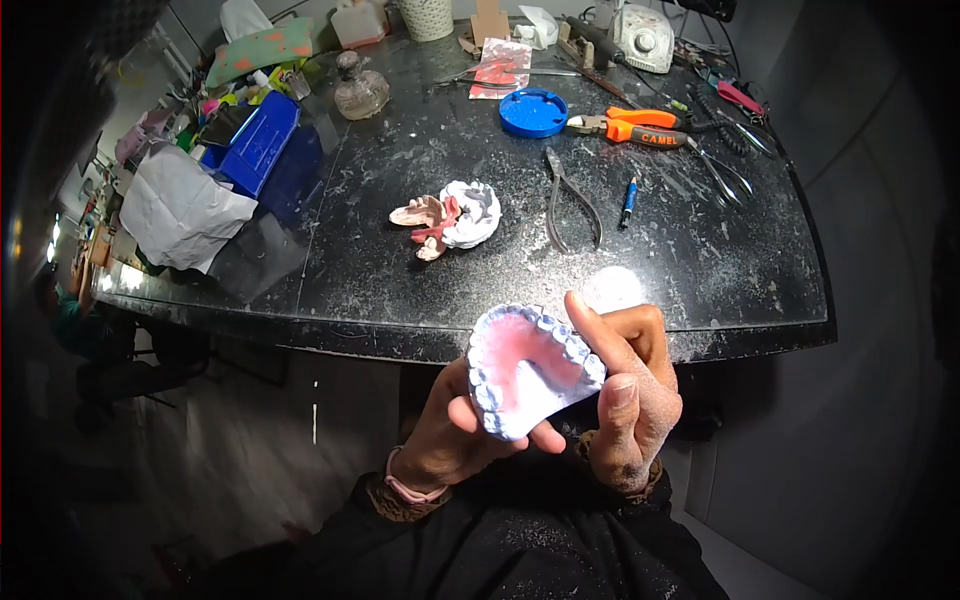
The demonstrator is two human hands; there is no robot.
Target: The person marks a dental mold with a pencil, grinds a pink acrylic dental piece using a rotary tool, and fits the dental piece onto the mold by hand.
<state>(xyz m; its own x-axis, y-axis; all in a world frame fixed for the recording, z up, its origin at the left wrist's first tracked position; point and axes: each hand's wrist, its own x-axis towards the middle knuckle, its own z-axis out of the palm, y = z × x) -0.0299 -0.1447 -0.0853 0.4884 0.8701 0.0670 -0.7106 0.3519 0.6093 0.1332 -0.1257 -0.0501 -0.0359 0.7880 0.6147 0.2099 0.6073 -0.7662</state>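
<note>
My left hand (440,430) grips a dental cast (540,402) from below and the left side, its fingertips showing at the rear edge. The cast is whitish plaster with an arch of teeth, tilted to face me. A pink U-shaped plate (512,350) lies on its palate, inside the teeth. Beside the right row of teeth is my right hand (635,385), dusted white. Its index finger is stretched along the cast and the thumb stands apart from it; whether the index touches the teeth I cannot tell. The other right fingers are bent.
On the dark bench (380,290) lie another plaster piece with pink parts (468,216), slim pliers (572,205), a blue pencil stub (629,203), a blue round dish (533,114) and orange-handled pliers (640,127). A glass bottle (361,90) and a blue bin (262,145) stand further left.
</note>
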